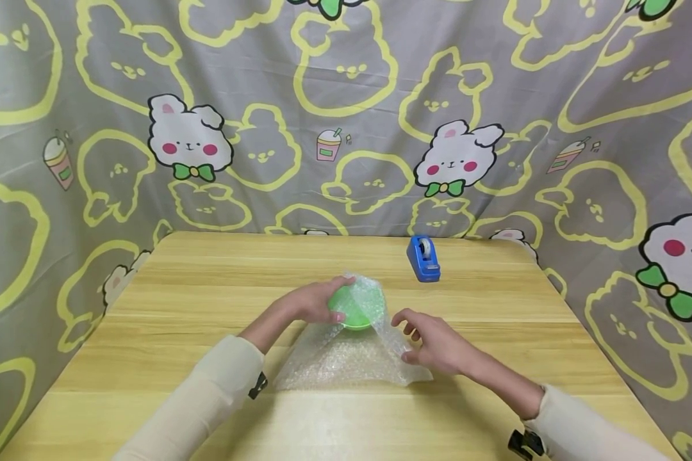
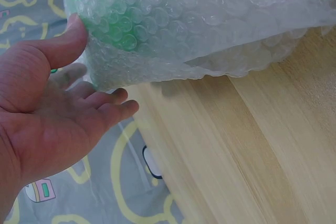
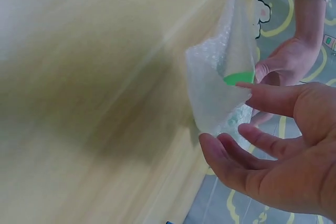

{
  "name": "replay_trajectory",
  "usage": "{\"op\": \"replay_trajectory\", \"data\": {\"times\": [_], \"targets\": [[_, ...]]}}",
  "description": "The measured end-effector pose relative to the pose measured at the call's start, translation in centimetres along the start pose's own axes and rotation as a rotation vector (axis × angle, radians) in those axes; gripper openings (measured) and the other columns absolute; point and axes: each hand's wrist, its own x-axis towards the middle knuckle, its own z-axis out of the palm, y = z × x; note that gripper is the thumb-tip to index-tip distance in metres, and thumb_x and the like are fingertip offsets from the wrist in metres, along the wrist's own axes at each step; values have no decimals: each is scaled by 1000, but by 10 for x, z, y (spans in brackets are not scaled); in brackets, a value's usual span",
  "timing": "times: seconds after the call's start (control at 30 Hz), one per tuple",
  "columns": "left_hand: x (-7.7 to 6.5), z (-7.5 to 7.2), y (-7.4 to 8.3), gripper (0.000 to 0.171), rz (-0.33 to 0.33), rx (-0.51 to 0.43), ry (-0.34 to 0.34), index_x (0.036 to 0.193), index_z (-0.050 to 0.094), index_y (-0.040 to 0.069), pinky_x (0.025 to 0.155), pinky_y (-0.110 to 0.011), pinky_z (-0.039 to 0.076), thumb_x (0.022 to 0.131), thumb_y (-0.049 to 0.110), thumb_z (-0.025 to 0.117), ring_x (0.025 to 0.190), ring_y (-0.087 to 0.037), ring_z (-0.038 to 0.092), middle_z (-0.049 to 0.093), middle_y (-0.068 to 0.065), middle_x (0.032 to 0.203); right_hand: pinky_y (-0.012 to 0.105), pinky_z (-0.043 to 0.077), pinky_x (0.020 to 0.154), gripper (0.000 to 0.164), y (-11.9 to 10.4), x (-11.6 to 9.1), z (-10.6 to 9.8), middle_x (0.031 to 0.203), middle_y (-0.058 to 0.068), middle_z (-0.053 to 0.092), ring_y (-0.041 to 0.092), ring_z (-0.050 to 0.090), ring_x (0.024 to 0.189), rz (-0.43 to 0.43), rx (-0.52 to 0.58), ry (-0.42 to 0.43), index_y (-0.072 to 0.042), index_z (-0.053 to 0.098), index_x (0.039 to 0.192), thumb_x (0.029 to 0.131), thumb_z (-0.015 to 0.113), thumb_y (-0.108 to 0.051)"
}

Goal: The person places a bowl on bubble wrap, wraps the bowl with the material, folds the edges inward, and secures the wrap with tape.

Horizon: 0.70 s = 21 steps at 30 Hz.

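A round green bowl (image 1: 354, 319) sits partly covered by a clear sheet of bubble wrap (image 1: 346, 363) at the middle of the table. My left hand (image 1: 318, 302) holds the wrapped bowl from its left side, thumb at the near edge and fingers toward the far edge. In the left wrist view, the bubble wrap (image 2: 157, 30) lies folded over the green, with my left thumb against its end. On the right side, my right hand (image 1: 441, 342) is beside a raised flap, its fingers loosely bent and spread. One fingertip overlaps the flap's edge in the right wrist view.
A blue tape dispenser (image 1: 424, 261) with a roll of tape stands at the back right of the wooden table (image 1: 219, 275). Behind the table and along its sides hangs a grey curtain (image 1: 277, 83) with cartoon rabbits.
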Motion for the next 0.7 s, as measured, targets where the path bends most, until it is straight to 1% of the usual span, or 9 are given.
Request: {"op": "replay_trajectory", "data": {"times": [0.1, 0.23, 0.33, 0.4, 0.47, 0.57, 0.63, 0.7], "targets": [[0, 0, 0, 83, 2, -4, 2, 162, 25, 24, 120, -55, 30, 95, 20, 73, 147, -42, 37, 27, -15, 167, 33, 53, 76, 45, 4, -4, 1, 111, 9, 67, 22, 62, 95, -63, -29, -2, -13, 62, 121, 81, 78, 1], [-1, 1, 0, 83, 1, -2, 1, 163, 24, 26, 121, -54, 30, 95, 20, 72, 148, -41, 36, 25, -14, 167, 35, 53, 78, 42, 9, -9, 4, 111, 8, 69, 24, 62, 96, -134, -69, 14, -15, 65, 114, 79, 74, 6], [-2, 1, 0, 82, 4, 1, 1, 162, 25, 25, 120, -55, 31, 95, 20, 72, 148, -41, 36, 27, -15, 166, 36, 52, 79, 41, 13, -12, 5, 110, 7, 69, 25, 62, 97, -146, -90, 28, -17, 66, 110, 78, 72, 7], [-2, 0, 0, 81, 11, 4, 1, 162, 25, 24, 120, -55, 31, 95, 20, 72, 147, -41, 36, 28, -16, 166, 36, 52, 79, 40, 14, -13, 6, 109, 7, 69, 25, 62, 97, -145, -93, 26, -19, 67, 111, 80, 69, 6], [-2, 0, 0, 81, 18, 6, 2, 162, 26, 24, 120, -55, 31, 95, 20, 72, 147, -42, 36, 28, -17, 166, 35, 52, 78, 38, 16, -15, 7, 112, 7, 69, 24, 62, 97, -142, -87, 12, -20, 67, 113, 84, 68, 4], [-1, 0, 1, 80, 23, 5, 0, 162, 26, 23, 121, -55, 30, 96, 20, 71, 147, -41, 36, 28, -17, 166, 39, 53, 81, 37, 17, -18, 6, 118, 7, 69, 25, 63, 101, -143, -71, -17, -20, 68, 119, 89, 63, 2], [-1, 0, 0, 80, 20, 2, -2, 162, 26, 24, 121, -55, 30, 96, 20, 71, 148, -41, 36, 28, -17, 166, 41, 54, 85, 39, 18, -18, 6, 123, 8, 69, 25, 64, 105, -138, -62, -35, -19, 68, 122, 91, 60, 3], [-1, 0, 0, 81, 13, 2, -6, 162, 25, 25, 121, -54, 31, 96, 21, 71, 148, -41, 36, 28, -16, 166, 42, 54, 88, 44, 18, -19, 5, 126, 7, 70, 25, 64, 109, -140, -58, -48, -18, 68, 124, 90, 56, 7]]}}
